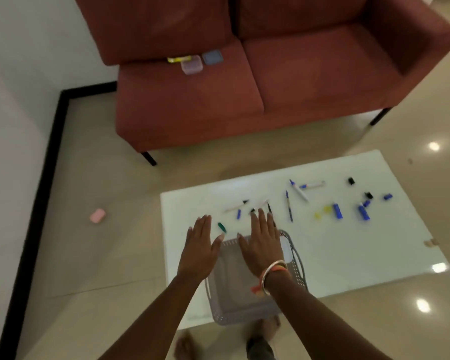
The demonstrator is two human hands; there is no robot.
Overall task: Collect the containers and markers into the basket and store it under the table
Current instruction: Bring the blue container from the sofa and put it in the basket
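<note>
Hands flat, left hand (199, 249) and right hand (261, 242) empty, fingers (263, 216) spread above grey perforated plastic basket (234, 294) on white worktop (335, 242); probably poised toward scattered markers (289, 206).

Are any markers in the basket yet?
No, the basket looks empty; the markers lie scattered on the table.

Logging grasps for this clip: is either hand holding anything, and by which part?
Nothing is held. The left hand and right hand hover open, fingers spread, above the grey basket.
</note>
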